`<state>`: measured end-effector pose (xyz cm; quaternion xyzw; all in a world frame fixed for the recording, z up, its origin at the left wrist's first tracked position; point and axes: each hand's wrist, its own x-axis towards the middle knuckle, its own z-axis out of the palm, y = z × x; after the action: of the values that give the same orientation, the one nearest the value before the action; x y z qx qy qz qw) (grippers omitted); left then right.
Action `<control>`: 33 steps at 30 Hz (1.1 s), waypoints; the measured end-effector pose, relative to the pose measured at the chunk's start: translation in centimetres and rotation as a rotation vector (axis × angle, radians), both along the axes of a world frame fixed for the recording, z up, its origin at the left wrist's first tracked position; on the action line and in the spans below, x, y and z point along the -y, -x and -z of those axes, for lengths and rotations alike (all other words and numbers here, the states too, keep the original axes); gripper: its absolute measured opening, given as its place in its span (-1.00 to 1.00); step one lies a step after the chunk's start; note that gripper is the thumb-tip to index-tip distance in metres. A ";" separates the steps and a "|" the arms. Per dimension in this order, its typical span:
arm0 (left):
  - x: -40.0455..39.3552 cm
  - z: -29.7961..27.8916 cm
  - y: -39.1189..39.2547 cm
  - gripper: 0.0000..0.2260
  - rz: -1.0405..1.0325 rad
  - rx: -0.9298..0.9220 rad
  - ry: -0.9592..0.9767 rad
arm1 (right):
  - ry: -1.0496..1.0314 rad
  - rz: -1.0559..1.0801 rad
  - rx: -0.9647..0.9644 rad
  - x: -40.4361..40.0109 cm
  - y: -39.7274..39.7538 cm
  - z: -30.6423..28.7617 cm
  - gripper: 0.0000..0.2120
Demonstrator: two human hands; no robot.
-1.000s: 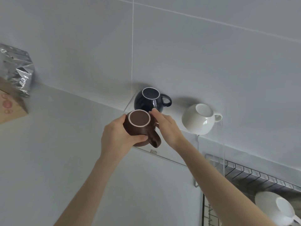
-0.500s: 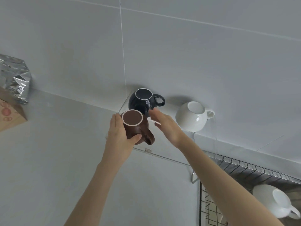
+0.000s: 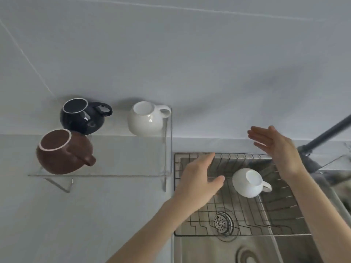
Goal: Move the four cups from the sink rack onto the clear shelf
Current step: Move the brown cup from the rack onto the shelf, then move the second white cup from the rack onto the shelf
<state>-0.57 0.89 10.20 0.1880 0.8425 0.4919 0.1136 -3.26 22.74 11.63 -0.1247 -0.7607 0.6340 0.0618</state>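
- Left hand (image 3: 197,179) is open and empty, fingers spread, above the wire rack (image 3: 247,215) in the sink (image 3: 237,249).
- Right hand (image 3: 277,149) is open too, holding nothing.
- A white cup (image 3: 247,184) lies on the rack between both hands, touching neither.
- Well left of the left hand, the clear shelf (image 3: 121,158) carries a brown cup (image 3: 64,154), a dark cup (image 3: 81,116) and another white cup (image 3: 146,119).

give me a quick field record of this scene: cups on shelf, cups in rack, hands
on shelf: brown cup, dark blue cup, white cup on the clear shelf
in rack: one white cup in the sink rack
left hand: open, empty, beside that cup
right hand: open, empty, above the rack
cups left to move: one
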 end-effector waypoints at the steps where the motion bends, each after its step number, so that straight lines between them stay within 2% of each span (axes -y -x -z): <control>1: -1.9 1.3 0.2 -0.45 0.045 0.082 0.021 | 0.005 0.043 0.029 -1.7 -0.5 1.3 -0.43; 5: -7.9 7.1 1.7 -0.35 0.156 0.373 0.084 | -0.013 0.181 0.186 -6.7 -1.9 6.7 -0.68; 10: -11.7 12.7 2.7 -0.30 0.150 0.470 0.136 | -0.106 0.184 0.354 -9.0 -2.1 11.8 -0.73; 13: -14.5 14.9 2.6 -0.36 0.139 0.436 0.136 | -0.189 0.155 0.460 -9.9 -2.1 14.1 -0.70; 16: -16.8 17.0 2.7 -0.30 0.093 0.402 0.126 | -0.215 0.089 0.514 -10.3 -1.7 15.5 -0.64; 21: -18.7 18.6 2.7 -0.20 -0.035 0.328 0.072 | -0.316 0.046 0.513 -10.6 -1.5 16.6 -0.60; 24: -18.7 18.6 2.7 -0.21 -0.056 0.290 0.068 | -0.370 0.054 0.508 -10.6 -1.6 16.8 -0.59; 29: -16.5 16.7 2.0 -0.25 -0.075 0.225 0.028 | -0.412 0.019 0.459 -9.2 -2.0 14.1 -0.63; 33: -13.6 12.3 1.8 -0.31 -0.160 0.142 -0.036 | -0.465 -0.005 0.319 -6.7 -1.6 9.2 -0.70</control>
<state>-2.41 14.51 -2.11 0.0867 0.8356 0.5267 0.1299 -1.68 29.46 2.40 -0.2033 -0.8862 0.4150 -0.0333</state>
